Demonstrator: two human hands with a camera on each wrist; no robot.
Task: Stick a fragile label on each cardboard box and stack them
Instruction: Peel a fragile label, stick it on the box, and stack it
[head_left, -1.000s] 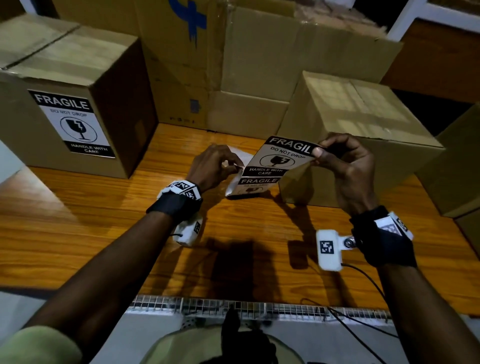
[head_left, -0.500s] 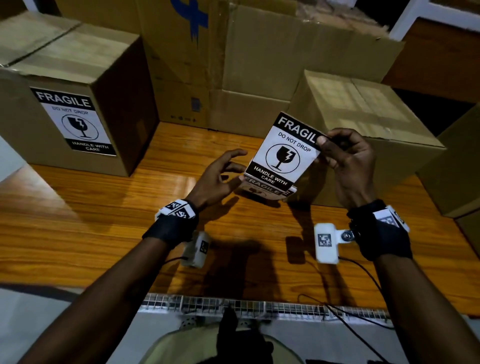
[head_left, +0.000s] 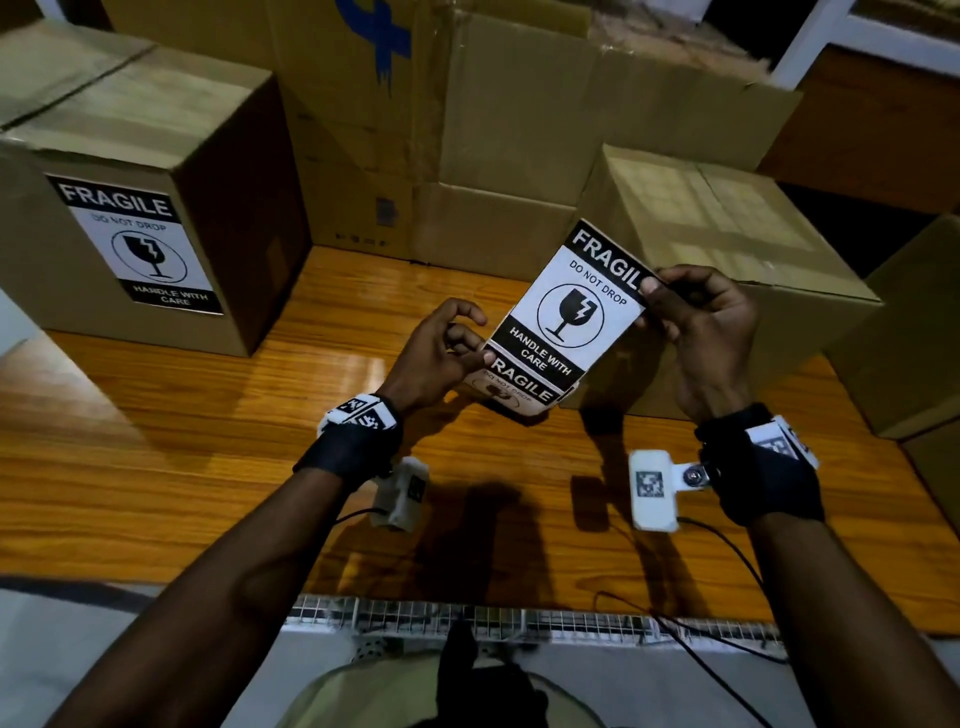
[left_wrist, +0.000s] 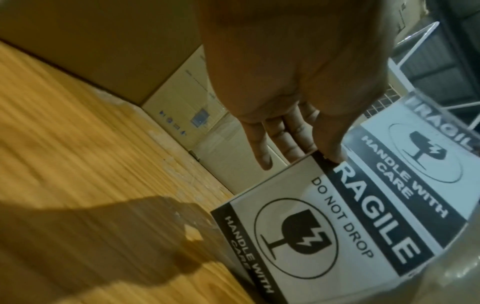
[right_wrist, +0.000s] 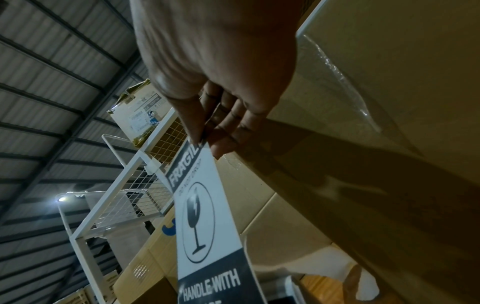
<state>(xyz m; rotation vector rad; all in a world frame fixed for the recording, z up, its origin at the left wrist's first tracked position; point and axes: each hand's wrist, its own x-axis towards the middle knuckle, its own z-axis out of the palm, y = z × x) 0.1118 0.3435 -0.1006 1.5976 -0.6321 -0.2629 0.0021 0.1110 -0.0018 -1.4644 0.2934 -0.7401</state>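
Note:
A black-and-white fragile label (head_left: 571, 312) stands tilted above the table, its top right corner pinched by my right hand (head_left: 657, 299). Its lower edge still meets the label strip (head_left: 519, 387), whose left corner my left hand (head_left: 475, 345) pinches between thumb and fingers. The left wrist view shows the strip (left_wrist: 324, 226) and the thumb on its black band. In the right wrist view the label (right_wrist: 205, 216) hangs from my fingertips. An unlabelled cardboard box (head_left: 727, 223) sits just behind the label. A labelled box (head_left: 130, 130) stands at the far left.
The wooden table (head_left: 156, 467) carries both boxes. Large cardboard cartons (head_left: 467, 104) line the back edge. More boxes (head_left: 914, 332) crowd the right side. A white wire rack (right_wrist: 124, 193) rises behind them. Cables trail off the table's front edge (head_left: 727, 551).
My right hand raised the label and tipped it upright, facing me. My left hand let go, opened, then came back and pinched the strip's left corner.

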